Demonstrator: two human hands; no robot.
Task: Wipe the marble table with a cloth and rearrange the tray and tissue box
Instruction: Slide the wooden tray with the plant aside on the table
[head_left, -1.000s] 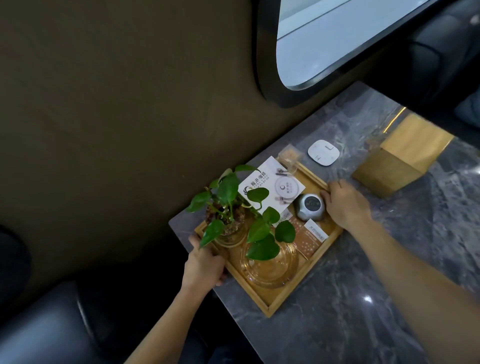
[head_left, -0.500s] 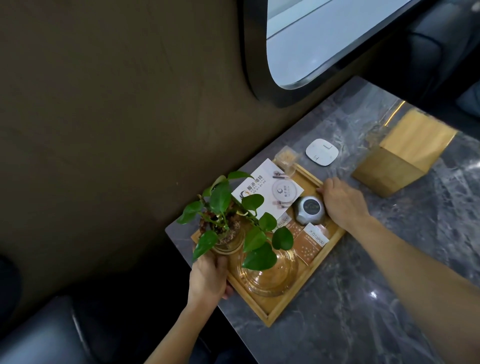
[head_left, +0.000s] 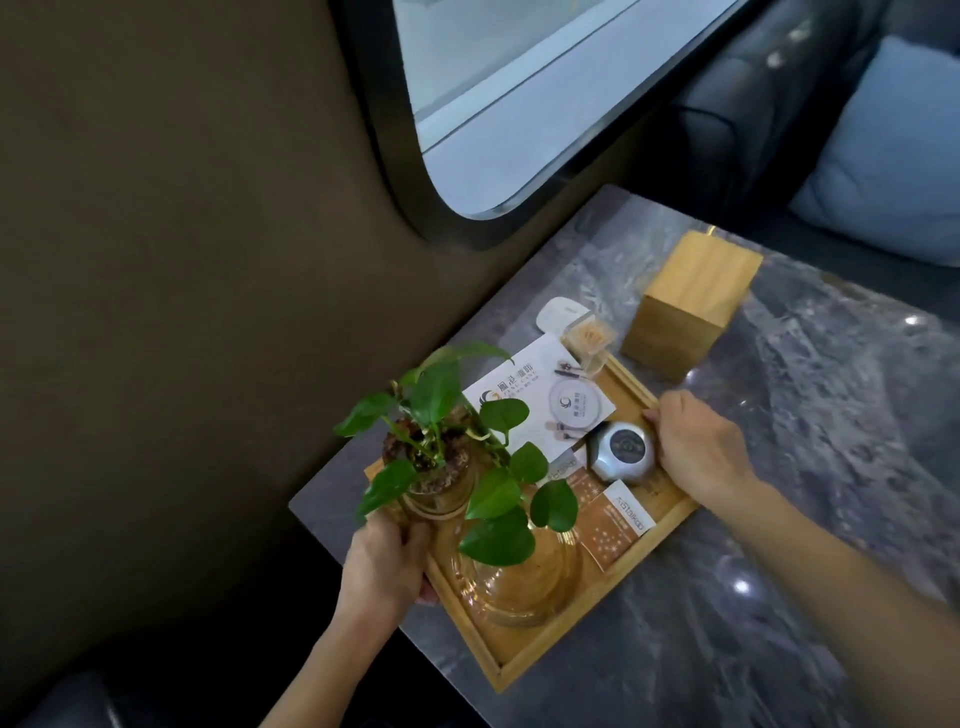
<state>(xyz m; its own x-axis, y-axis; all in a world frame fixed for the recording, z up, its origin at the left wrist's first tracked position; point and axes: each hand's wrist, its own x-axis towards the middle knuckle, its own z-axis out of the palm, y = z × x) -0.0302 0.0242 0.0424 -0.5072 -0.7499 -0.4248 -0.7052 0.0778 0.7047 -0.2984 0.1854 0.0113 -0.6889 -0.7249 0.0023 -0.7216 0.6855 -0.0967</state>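
Observation:
A wooden tray (head_left: 524, 656) lies on the grey marble table (head_left: 810, 467) near the wall. It carries a green plant in a glass pot (head_left: 441, 457), a glass dish (head_left: 524, 582), a white printed card (head_left: 540, 405), a silver round device (head_left: 623, 452) and brown packets (head_left: 608, 525). My left hand (head_left: 387, 564) grips the tray's near-left rim beside the plant. My right hand (head_left: 698, 447) holds the far-right rim next to the silver device. A wooden tissue box (head_left: 685, 306) stands just beyond the tray. No cloth is in view.
A white flat device (head_left: 561, 314) and a small clear holder (head_left: 589, 338) sit between the tray and the wall. A dark-framed window (head_left: 519, 104) is above the table. A dark seat with a pale blue cushion (head_left: 893, 156) lies past the table's far edge.
Both hands keep their hold on the tray. The tray's far end now lies closer to the tissue box and hides part of the white device; the view has also shifted.

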